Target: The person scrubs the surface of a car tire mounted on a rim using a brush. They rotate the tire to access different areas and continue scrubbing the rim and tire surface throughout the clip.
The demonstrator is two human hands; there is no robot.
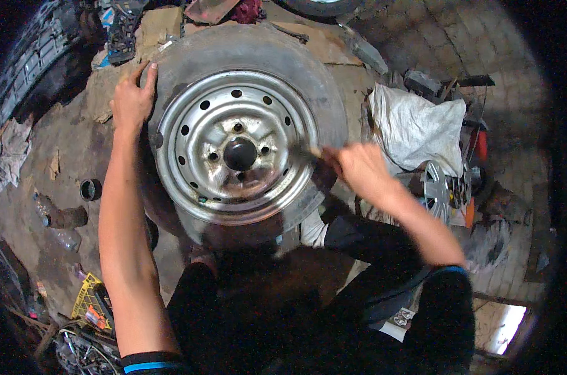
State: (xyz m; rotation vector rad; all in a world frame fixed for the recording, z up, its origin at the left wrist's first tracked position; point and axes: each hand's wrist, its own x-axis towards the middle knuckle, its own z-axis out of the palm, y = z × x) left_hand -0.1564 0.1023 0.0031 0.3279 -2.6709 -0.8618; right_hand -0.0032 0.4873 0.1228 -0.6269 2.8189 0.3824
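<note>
Before me a car tyre [246, 47] is mounted on a silver steel wheel rim [222, 110] with round vent holes, bolt holes and a dark centre. My left hand [132, 101] grips the tyre's left edge, thumb towards the sidewall. In my right hand [365, 171] is a brush-like tool [304, 152] with a pale handle. Its dark head is blurred by motion and lies over the right side of the rim; whether it touches the metal I cannot tell. Brownish, wet-looking patches mark the lower part of the rim.
At right lie a whitish cloth sack [415, 126] and a silver hubcap [436, 192]. Plastic bottles [65, 217] and a black ring [91, 190] are on the dirty floor at left. A yellow plastic crate [84, 295] sits lower left. Another wheel [321, 7] shows beyond the tyre.
</note>
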